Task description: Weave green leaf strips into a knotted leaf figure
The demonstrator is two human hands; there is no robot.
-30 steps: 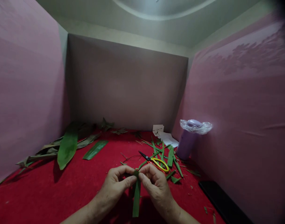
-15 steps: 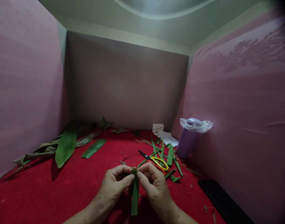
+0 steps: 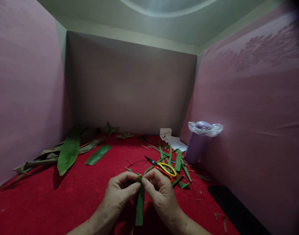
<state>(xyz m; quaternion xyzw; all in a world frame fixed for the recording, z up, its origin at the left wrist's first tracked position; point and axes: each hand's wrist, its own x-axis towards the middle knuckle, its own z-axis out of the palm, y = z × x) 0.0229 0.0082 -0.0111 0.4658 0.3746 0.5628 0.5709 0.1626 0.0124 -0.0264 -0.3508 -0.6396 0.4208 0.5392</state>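
Note:
Between my two hands is a green leaf strip, its top end gathered into a small rolled knob and its flat tail hanging down toward me. My left hand pinches the knob from the left with thumb and forefinger. From the right, the thumb and fingertips of my right hand close on the same rolled end. Just beyond my right hand lie scissors with yellow and red handles, blades pointing away to the left. My fingertips partly hide the knob's details.
Cut leaf strips lie scattered behind the scissors, near white papers. A purple tumbler topped with clear plastic stands at the right, a black phone-like slab nearer me. Large leaves and a cut leaf piece lie left on red cloth.
The rolled end has turned slightly between my fingertips, and the strip's tail has swung a little to the left. Both hands keep their pinch. The view has shifted slightly.

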